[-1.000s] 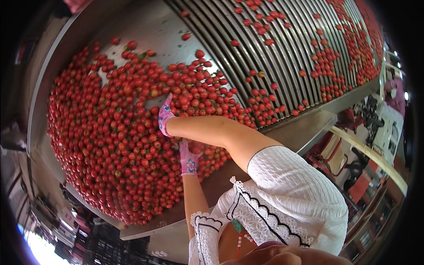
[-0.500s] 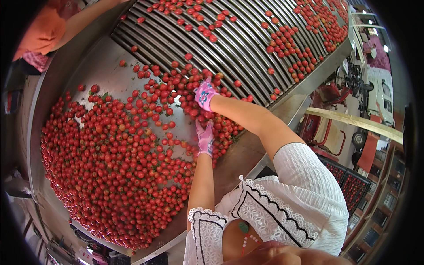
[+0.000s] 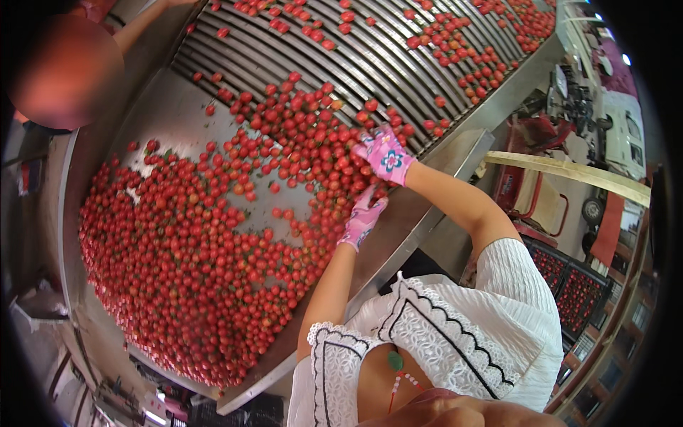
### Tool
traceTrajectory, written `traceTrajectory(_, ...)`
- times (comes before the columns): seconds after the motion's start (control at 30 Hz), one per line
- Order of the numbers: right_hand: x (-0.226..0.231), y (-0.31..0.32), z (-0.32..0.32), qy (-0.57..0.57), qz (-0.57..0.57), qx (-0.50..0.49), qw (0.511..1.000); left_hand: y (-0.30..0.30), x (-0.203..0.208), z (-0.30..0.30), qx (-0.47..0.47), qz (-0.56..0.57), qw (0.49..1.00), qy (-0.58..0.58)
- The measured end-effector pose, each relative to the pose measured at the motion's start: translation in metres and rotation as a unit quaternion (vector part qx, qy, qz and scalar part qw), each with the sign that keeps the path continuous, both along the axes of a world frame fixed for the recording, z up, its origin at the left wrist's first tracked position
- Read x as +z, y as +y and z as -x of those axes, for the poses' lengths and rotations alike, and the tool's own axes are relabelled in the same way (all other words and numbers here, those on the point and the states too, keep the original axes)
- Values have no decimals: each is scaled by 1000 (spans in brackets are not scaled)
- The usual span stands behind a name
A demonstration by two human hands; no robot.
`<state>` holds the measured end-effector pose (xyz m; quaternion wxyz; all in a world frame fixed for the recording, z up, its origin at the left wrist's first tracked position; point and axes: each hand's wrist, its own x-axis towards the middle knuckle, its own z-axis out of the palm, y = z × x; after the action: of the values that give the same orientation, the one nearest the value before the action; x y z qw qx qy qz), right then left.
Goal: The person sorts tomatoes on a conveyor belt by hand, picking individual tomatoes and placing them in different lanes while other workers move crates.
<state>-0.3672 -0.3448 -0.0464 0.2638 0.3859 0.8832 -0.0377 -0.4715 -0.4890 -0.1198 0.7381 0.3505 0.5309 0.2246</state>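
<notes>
A large heap of small red tomatoes (image 3: pixel 185 263) lies in a sloping metal trough (image 3: pixel 167 107), with a denser band of them running up to a roller conveyor (image 3: pixel 242 60). My right hand (image 3: pixel 386 156), in a pink flowered glove, rests against tomatoes at the lower edge of the rollers, fingers spread. Just below it, my left hand (image 3: pixel 364 219) in a matching glove touches the near side of the same band, thumb apart from the fingers. Neither hand grips a tomato that I can see; some fingertips are hidden among the fruit.
Loose tomatoes (image 3: pixel 448 39) sit scattered on the rollers. The trough's raised metal edge (image 3: pixel 405 252) runs between it and my body. Another person's arm (image 3: pixel 142 25) reaches in at the upper left. On the right stand dark crates (image 3: pixel 580 295) of tomatoes and a wooden beam (image 3: pixel 569 169).
Both my hands have shifted right along the lower edge of the rollers. The band of tomatoes there has spread and thickened against the rollers. The other person at upper left has moved.
</notes>
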Motion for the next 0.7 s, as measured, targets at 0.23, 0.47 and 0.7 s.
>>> traceTrajectory(0.23,-56,-38,40,26,92,194,976,-43,0,38,41,-12,995,86)
traceTrajectory(0.47,-58,-1,-51,76,72,121,987,-137,64,85,95,-31,932,350)
traceTrajectory(0.7,-5,47,-99,-26,30,192,980,-164,151,70,104,-47,843,525)
